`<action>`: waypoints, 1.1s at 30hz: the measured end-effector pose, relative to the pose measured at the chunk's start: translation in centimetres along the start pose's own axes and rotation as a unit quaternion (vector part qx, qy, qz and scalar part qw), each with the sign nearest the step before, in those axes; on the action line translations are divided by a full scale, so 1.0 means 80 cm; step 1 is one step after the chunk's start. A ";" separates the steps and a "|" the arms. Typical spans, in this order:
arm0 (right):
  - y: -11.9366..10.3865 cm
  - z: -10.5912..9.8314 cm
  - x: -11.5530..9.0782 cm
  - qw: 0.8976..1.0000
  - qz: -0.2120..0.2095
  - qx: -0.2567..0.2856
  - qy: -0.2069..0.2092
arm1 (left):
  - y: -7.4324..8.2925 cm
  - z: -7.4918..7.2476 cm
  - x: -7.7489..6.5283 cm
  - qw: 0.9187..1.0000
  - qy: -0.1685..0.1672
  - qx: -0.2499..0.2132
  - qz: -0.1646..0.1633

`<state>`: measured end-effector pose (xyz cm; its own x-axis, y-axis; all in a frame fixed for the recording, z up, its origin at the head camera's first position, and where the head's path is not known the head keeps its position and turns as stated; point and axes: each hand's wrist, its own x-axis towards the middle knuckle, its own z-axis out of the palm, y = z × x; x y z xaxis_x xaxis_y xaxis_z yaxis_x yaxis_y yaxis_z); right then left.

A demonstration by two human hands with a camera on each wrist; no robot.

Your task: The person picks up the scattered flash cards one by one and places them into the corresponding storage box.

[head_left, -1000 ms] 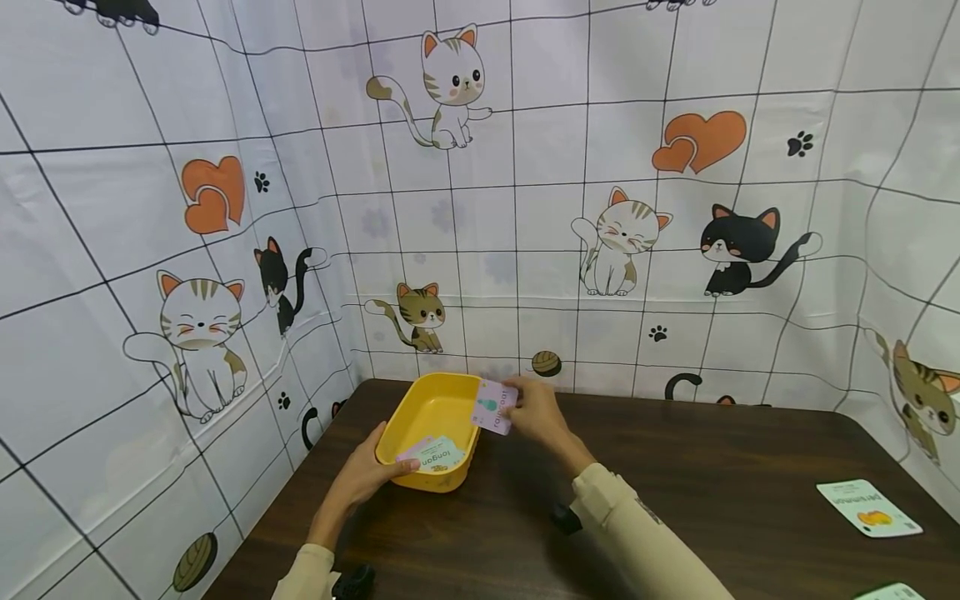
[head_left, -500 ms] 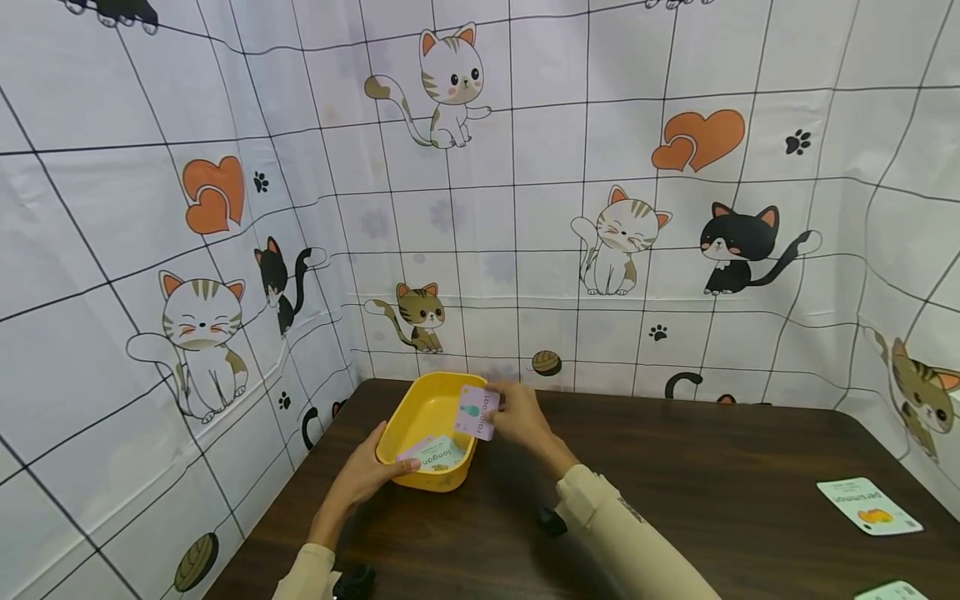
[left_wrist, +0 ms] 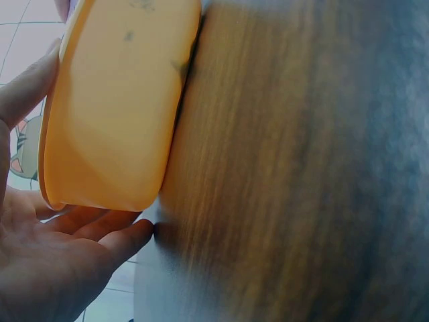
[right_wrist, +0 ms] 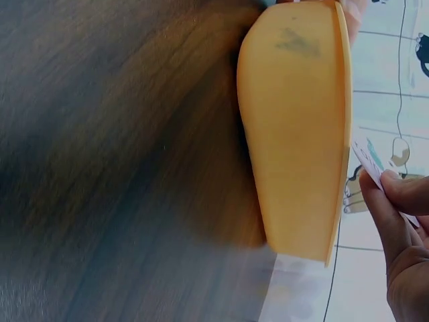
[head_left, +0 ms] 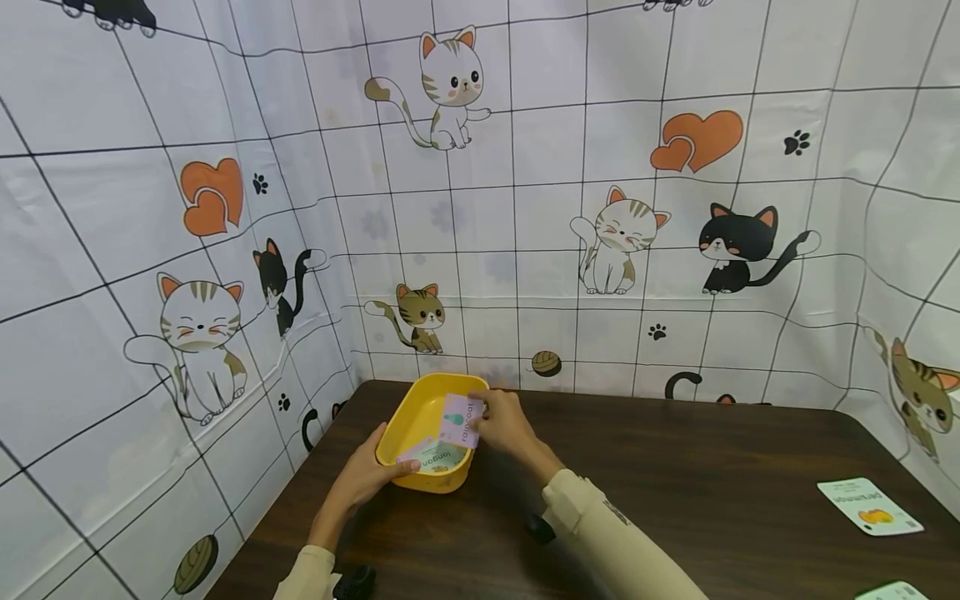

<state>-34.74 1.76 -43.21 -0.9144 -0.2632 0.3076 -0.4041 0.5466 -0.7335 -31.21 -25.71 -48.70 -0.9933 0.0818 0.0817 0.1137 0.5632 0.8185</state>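
A yellow plastic tub [head_left: 417, 423] stands on the dark wooden table. My left hand [head_left: 366, 472] grips its near left corner, thumb over the rim and fingers along the outside wall, as the left wrist view also shows. Between thumb and fingers, my right hand [head_left: 512, 427] pinches a purple flash card [head_left: 456, 419] printed with "raincoat" and a small green picture. That card is above the tub's right side, and in the right wrist view the pinched card [right_wrist: 367, 158] appears nearly edge-on just above the rim. A pale green "longan" card [head_left: 441, 456] lies in the tub, partly over a purple one.
To the right on the table [head_left: 675, 467] lies a pale "persimmon" card [head_left: 870, 506]. Another pale green card [head_left: 892, 592] is cut off at the lower edge. A white cat-printed curtain [head_left: 540, 208] hangs behind and to the left.
My right hand has moved left with the raincoat card, from beyond the tub's right rim to over its inside. My left hand keeps its place on the tub.
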 end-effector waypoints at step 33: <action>-0.014 0.031 -0.013 0.997 -0.037 -0.021 -0.067 | 0.001 0.000 -0.003 1.000 -0.001 0.000 -0.006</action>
<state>-33.27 -0.53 -44.21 -0.8719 -0.4055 0.2745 -0.4731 0.5535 -0.6854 -30.96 -25.69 -48.61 -0.9944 0.0778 0.0709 0.1025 0.5647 0.8189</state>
